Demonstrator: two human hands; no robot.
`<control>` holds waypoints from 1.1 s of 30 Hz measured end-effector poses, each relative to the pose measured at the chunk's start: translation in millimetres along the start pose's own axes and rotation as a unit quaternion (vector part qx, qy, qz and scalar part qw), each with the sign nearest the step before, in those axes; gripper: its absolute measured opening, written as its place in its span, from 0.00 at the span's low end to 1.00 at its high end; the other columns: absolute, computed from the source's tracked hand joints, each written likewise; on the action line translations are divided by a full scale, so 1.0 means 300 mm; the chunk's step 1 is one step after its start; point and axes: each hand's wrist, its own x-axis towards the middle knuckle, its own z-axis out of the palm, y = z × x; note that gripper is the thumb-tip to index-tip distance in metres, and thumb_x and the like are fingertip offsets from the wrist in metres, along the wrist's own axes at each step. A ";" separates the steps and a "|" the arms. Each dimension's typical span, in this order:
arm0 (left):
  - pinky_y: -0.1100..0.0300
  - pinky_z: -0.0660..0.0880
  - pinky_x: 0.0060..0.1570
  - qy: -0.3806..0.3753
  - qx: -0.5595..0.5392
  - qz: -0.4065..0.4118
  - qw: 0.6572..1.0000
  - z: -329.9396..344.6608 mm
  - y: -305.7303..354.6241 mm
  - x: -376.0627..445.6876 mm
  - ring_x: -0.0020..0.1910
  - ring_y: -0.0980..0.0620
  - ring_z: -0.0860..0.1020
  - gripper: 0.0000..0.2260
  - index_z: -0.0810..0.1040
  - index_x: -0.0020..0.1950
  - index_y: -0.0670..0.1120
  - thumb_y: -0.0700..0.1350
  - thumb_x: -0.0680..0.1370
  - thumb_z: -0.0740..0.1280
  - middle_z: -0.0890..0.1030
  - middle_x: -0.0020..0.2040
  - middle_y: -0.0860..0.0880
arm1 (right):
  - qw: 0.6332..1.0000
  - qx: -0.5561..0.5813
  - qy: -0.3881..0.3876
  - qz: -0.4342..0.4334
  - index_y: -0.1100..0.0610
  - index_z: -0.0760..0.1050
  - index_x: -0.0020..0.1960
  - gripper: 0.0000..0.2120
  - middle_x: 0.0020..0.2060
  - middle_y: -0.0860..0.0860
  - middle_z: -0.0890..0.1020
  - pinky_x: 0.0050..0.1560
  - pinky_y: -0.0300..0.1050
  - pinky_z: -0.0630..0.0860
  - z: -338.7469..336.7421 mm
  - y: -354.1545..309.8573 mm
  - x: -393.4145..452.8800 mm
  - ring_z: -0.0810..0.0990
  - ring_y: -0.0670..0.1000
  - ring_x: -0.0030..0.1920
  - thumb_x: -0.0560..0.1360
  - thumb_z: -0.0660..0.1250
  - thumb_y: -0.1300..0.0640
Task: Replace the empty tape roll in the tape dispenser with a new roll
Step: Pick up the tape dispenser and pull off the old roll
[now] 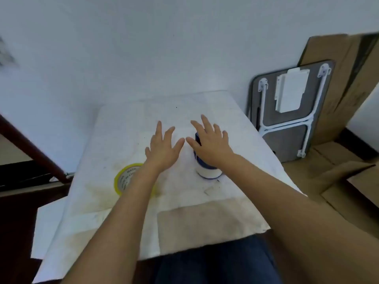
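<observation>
Fingers (pixel 202 124) spread wide and empty, your right hand (pixel 209 144) hovers palm down over the blue-and-white tape dispenser (pixel 208 171), covering most of its top; whether the palm touches it cannot be told. Only the dispenser's white lower body and a strip of its dark blue side show beneath your wrist and beside your thumb.

Your left hand (pixel 163 149) is held just beside the right, also palm down, its digits fanned apart and gripping nothing, thumb tip close to the right thumb but not clearly touching. Both forearms reach forward from the lower edge of the view, bare, and converge toward the middle of the table (pixel 225 214), which is covered in a stained white cloth.

The new tape roll (pixel 123 179), yellow-edged with printed lettering on its inner core, lies flat on the table to the left of the dispenser, partly hidden under your left forearm. It sits well apart from the dispenser, with your left wrist between them.

To the right of the table, a folded small table (pixel 291 111) with white legs leans against flattened cardboard (pixel 338 64) by the pale wall. Your dark blue trousers (pixel 215 263) show below the table's near edge.
</observation>
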 end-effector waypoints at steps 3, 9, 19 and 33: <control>0.35 0.54 0.75 0.004 0.024 0.028 0.999 -0.029 0.009 -0.142 0.81 0.43 0.54 0.28 0.55 0.80 0.57 0.62 0.82 0.57 0.38 0.83 0.54 | 1.000 -0.010 0.029 0.003 0.44 0.50 0.79 0.30 0.81 0.49 0.45 0.75 0.66 0.49 -0.044 0.009 -0.111 0.51 0.63 0.78 0.80 0.51 0.38; 0.36 0.60 0.74 -0.025 0.047 0.045 0.998 -0.025 0.012 -0.380 0.81 0.42 0.54 0.33 0.50 0.82 0.58 0.58 0.81 0.61 0.35 0.83 0.53 | 0.998 0.023 0.033 0.048 0.46 0.51 0.79 0.30 0.81 0.50 0.46 0.75 0.63 0.52 -0.049 0.018 -0.337 0.54 0.64 0.77 0.80 0.53 0.40; 0.49 0.63 0.74 -0.042 0.003 0.076 0.996 0.043 0.008 -0.525 0.81 0.47 0.55 0.32 0.53 0.82 0.53 0.51 0.82 0.64 0.37 0.83 0.51 | 0.984 0.141 0.105 0.034 0.51 0.57 0.78 0.29 0.81 0.53 0.53 0.72 0.57 0.63 0.049 0.080 -0.478 0.60 0.56 0.77 0.80 0.60 0.45; 0.53 0.64 0.75 0.011 -0.086 0.045 0.995 0.177 -0.043 -0.319 0.78 0.48 0.66 0.22 0.67 0.77 0.49 0.44 0.82 0.64 0.55 0.83 0.50 | 0.943 0.301 0.106 0.097 0.58 0.59 0.77 0.28 0.75 0.55 0.67 0.70 0.47 0.65 0.085 0.194 -0.235 0.67 0.55 0.73 0.81 0.57 0.46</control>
